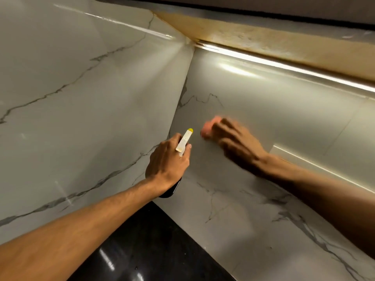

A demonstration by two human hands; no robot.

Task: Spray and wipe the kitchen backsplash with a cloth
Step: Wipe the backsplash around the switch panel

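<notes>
The backsplash (pixel 263 110) is glossy white marble with grey veins and meets a second marble wall (pixel 81 98) in a corner. My left hand (pixel 166 163) grips a spray bottle (pixel 184 141) with a white head and yellow nozzle that points at the corner; its dark body shows below my palm. My right hand (pixel 235 142) is blurred with motion and presses an orange-pink cloth (pixel 209 127) flat against the backsplash, just right of the nozzle. Most of the cloth is hidden under my fingers.
A black polished countertop (pixel 152 244) lies below the corner. Above the backsplash runs a yellowish stained strip (pixel 263 40) under a dark cabinet edge, with a bright light reflection along the top of the tiles.
</notes>
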